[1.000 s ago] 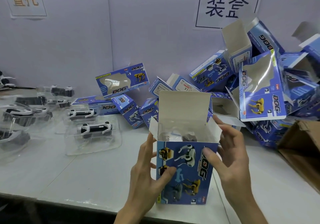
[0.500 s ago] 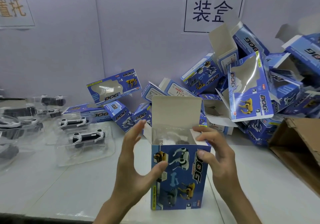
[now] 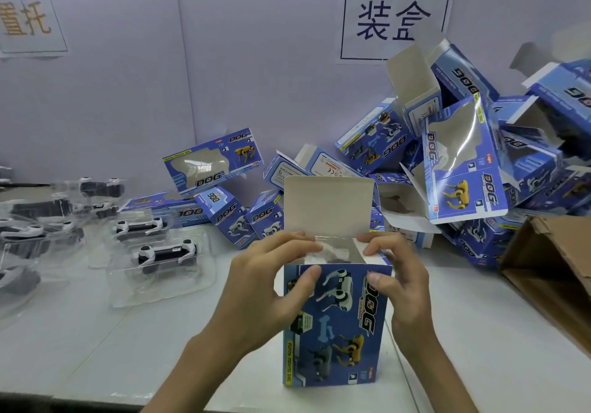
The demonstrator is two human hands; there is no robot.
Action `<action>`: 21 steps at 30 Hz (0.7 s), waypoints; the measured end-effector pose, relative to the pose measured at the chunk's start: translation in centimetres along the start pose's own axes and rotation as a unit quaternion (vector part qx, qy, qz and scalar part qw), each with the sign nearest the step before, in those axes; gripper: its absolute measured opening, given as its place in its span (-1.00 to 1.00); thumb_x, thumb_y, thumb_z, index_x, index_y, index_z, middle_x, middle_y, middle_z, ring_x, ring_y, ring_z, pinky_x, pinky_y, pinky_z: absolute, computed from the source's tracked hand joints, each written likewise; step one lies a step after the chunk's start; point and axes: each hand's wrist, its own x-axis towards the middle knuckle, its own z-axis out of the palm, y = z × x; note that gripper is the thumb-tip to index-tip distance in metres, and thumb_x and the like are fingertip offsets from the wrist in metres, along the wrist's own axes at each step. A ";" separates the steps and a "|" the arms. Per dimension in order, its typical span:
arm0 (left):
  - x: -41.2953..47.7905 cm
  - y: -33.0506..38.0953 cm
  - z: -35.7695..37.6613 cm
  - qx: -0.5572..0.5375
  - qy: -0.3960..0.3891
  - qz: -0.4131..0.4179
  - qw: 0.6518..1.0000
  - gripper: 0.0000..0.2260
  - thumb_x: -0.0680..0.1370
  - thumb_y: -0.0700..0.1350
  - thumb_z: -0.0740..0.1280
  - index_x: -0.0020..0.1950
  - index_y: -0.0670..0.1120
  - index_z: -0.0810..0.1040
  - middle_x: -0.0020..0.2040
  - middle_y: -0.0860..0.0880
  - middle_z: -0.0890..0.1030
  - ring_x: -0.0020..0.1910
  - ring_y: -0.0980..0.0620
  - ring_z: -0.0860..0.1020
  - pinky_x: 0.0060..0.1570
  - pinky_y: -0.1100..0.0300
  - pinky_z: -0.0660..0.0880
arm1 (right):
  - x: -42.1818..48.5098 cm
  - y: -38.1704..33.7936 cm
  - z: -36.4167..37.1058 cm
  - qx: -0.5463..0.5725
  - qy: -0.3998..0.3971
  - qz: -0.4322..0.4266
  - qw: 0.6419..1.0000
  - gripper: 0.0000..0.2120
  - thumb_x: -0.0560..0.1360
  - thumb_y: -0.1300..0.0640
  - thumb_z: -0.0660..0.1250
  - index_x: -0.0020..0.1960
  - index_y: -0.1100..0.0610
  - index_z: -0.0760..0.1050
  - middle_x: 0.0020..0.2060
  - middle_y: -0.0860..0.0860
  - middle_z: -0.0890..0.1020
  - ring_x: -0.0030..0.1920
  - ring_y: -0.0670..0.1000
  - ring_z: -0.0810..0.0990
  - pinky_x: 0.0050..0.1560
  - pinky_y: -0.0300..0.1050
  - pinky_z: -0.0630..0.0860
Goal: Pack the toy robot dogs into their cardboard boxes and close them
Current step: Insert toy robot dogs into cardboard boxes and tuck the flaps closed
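Note:
A blue cardboard box [image 3: 339,332] printed with robot dogs stands upright on the white table, its big top flap [image 3: 329,208] raised. Inside, a clear plastic tray with a dark toy shows through the open top. My left hand [image 3: 265,288] grips the box's left side, thumb on the front and fingers bent over the left side flap. My right hand [image 3: 399,281] grips the right side the same way, fingers folding the right side flap inward. Toy robot dogs in clear trays [image 3: 166,252] lie to the left.
A heap of empty blue boxes [image 3: 463,169] is piled against the wall at the back right. A brown carton [image 3: 556,275] stands at the right edge. More trayed dogs [image 3: 32,230] crowd the far left. The table's front edge runs just below the box.
Both side flaps, spread outward a second ago, are now pushed inward over the opening. My hands moved up from the box's sides to its top corners.

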 end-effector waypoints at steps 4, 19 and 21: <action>-0.2 1.8 -0.3 0.069 -0.024 -0.016 0.997 -0.75 0.55 0.13 0.24 0.07 0.09 0.66 0.03 0.23 0.62 0.04 0.19 0.56 -0.02 0.34 0.50 | -0.8 0.1 0.4 0.025 0.004 0.007 1.000 -0.77 0.36 -0.03 0.27 0.01 -0.05 0.47 0.20 0.04 0.56 0.14 0.28 0.54 0.05 0.49 0.44; 2.3 7.0 2.0 0.326 -0.168 0.017 0.930 -0.18 0.41 0.57 -0.11 0.53 0.12 0.10 0.02 -0.09 0.49 -0.02 -0.13 0.52 -0.12 0.05 0.30 | 0.7 -0.7 -0.5 0.049 0.011 0.056 0.997 -0.83 0.54 0.14 0.20 -0.09 0.08 0.57 -0.04 0.01 0.67 0.09 0.04 0.61 0.11 -0.23 0.50; 2.2 6.8 1.6 0.331 -0.178 0.019 0.927 -0.14 0.39 0.57 -0.15 0.55 0.11 0.10 0.07 -0.08 0.50 0.02 -0.10 0.52 -0.10 0.08 0.34 | 1.0 -0.7 -0.9 0.104 0.017 0.096 0.990 -0.88 0.47 0.13 0.29 0.00 0.06 0.53 0.00 0.04 0.70 0.08 0.01 0.62 0.05 -0.31 0.51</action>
